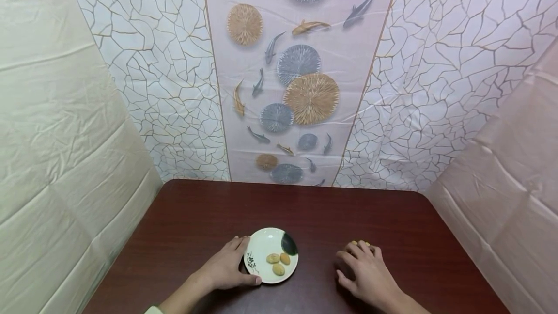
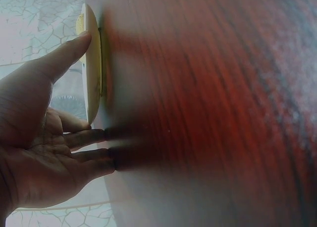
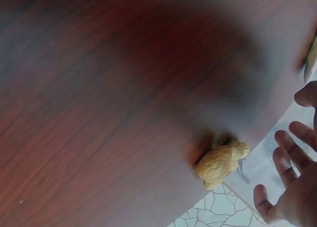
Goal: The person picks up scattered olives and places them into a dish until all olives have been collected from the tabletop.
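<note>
A small white plate (image 1: pixel 266 241) with a dark green patch and a dark printed pattern sits on the table. On it lie three yellow-brown, nut-like pieces (image 1: pixel 278 269). My left hand (image 1: pixel 224 265) grips the plate's left side, thumb at the near rim and fingers along the far left; the left wrist view shows the thumb (image 2: pixel 74 46) touching the rim. To the right of the plate, my right hand (image 1: pixel 366 273) hovers palm down, fingers loosely bent, holding nothing. Wrinkled yellow-brown nut-like pieces (image 3: pixel 218 165) lie on the table just beyond its fingers, mostly hidden in the head view.
The dark red-brown wooden table (image 1: pixel 209 212) has rounded far corners. Behind it hangs a patterned cloth (image 1: pixel 279 86) with fish and round motifs. Plain pale cloth (image 1: pixel 65 159) flanks the left side, with similar cloth (image 1: pixel 505 183) on the right.
</note>
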Motion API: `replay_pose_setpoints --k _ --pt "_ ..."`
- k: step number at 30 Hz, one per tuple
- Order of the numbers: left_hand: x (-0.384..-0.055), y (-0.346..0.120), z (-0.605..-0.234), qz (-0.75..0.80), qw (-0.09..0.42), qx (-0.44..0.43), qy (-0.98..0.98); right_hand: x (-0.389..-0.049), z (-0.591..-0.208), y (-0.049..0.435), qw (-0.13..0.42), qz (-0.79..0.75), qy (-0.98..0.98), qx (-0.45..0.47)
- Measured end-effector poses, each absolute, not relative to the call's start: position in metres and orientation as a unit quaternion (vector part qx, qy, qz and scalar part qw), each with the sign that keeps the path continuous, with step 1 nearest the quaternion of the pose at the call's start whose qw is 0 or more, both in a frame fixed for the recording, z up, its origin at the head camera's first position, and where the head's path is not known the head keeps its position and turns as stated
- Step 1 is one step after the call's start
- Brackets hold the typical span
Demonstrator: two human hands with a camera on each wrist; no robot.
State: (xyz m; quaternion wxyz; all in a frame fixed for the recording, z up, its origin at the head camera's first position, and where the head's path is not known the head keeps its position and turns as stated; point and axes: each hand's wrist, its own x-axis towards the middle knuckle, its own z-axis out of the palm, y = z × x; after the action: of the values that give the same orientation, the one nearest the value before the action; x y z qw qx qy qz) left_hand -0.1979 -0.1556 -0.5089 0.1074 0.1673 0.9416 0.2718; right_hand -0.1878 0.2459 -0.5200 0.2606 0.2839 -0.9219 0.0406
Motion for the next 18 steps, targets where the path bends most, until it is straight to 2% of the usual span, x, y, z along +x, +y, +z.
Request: replay_pose_setpoints --k 18 --pt "-0.198 -0.156 -0.509 0.272 0.111 0.165 0.941 -0.19 -0.52 0.257 0.229 0.021 -0.94 0.253"
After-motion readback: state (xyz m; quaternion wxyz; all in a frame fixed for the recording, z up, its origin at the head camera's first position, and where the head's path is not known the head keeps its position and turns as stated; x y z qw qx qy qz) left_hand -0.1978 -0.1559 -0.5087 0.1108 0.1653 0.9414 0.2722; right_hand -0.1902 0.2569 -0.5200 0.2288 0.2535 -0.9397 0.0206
